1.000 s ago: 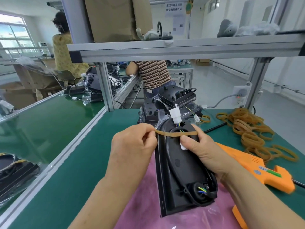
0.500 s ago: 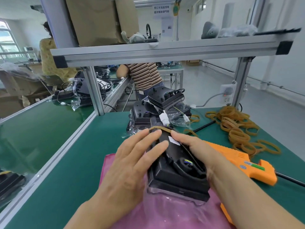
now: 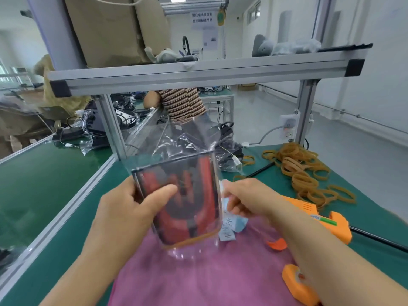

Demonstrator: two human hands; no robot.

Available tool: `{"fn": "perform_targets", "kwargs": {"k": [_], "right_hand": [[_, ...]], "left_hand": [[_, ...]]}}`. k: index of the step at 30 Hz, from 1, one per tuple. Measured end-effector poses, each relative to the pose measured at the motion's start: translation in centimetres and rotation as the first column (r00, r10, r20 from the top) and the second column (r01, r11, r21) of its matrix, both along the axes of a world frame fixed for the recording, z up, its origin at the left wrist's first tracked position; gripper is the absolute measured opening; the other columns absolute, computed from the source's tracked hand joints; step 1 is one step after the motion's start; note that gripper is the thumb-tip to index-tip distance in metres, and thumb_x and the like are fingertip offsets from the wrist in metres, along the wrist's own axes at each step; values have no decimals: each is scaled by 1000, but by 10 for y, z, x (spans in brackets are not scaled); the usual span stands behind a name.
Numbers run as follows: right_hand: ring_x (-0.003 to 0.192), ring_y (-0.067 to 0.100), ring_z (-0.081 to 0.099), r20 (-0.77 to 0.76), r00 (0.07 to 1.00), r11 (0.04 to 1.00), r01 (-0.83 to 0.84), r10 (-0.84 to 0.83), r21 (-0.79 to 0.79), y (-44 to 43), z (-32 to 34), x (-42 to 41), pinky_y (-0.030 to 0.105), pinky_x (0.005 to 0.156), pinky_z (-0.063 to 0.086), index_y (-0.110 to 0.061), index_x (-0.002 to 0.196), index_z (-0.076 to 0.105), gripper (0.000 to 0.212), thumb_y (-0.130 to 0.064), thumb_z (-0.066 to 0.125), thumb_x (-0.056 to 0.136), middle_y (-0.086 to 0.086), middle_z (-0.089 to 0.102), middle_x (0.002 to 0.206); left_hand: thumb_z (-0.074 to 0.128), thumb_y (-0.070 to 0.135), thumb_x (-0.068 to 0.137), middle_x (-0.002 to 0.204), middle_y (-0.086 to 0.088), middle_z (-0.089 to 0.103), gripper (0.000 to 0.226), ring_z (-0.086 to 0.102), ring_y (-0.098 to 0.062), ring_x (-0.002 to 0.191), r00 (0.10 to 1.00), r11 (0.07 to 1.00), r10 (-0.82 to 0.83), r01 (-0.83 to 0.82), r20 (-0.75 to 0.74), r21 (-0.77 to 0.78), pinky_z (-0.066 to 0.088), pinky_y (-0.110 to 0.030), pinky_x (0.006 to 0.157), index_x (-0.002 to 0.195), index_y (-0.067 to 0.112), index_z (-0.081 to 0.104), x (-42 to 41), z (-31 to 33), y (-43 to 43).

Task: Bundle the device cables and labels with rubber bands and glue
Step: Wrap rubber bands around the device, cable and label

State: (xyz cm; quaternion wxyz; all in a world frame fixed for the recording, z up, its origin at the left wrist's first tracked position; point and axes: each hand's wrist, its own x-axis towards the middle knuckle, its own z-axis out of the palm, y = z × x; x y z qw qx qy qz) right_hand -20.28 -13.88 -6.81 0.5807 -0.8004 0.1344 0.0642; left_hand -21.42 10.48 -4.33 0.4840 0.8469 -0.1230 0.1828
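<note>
A person's left hand (image 3: pixel 130 208) is gripping the left edge of a black-and-red device (image 3: pixel 187 195), thumb laid across its front, while the right hand (image 3: pixel 249 199) is pinching the right side of the clear plastic bag (image 3: pixel 176 146) wrapping it. The device is standing nearly upright above a pink cloth (image 3: pixel 209 279), long axis vertical, a rubber band (image 3: pixel 189 240) crossing its lower end. Print on the hanging labels (image 3: pixel 229 226) is too blurred to read.

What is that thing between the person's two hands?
Head view: a black-and-red device inside a clear plastic bag, gripped by the left hand, with the right hand at its right edge.
</note>
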Motion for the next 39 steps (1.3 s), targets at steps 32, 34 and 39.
{"fn": "perform_targets", "kwargs": {"k": [32, 34, 39], "right_hand": [[69, 4, 64, 261, 848, 887, -439, 462, -143, 20, 53, 10, 21, 74, 53, -18, 84, 69, 25, -2, 54, 96, -5, 70, 71], [68, 2, 64, 289, 841, 888, -415, 458, -200, 27, 53, 1, 17, 72, 52, -19, 84, 69, 24, -2, 55, 95, -7, 70, 69], [70, -4, 59, 335, 879, 911, -221, 341, -347, 27, 30, -7, 8, 62, 45, -22, 91, 71, 9, -18, 63, 91, -14, 68, 77]], "left_hand": [[66, 38, 90, 97, 17, 73, 15, 64, 7, 92, 942, 934, -318, 292, -108, -207, 45, -8, 80, 103, 32, 70, 43, -10, -31], [76, 48, 79, 79, 5, 72, 28, 64, -7, 78, 893, 897, -416, 371, -174, -240, 51, -19, 79, 86, 20, 73, 40, -7, -32], [80, 50, 68, 56, 1, 50, 38, 54, -12, 57, 726, 774, -568, 311, -387, -552, 50, -26, 65, 56, 22, 57, 35, -18, -21]]}}
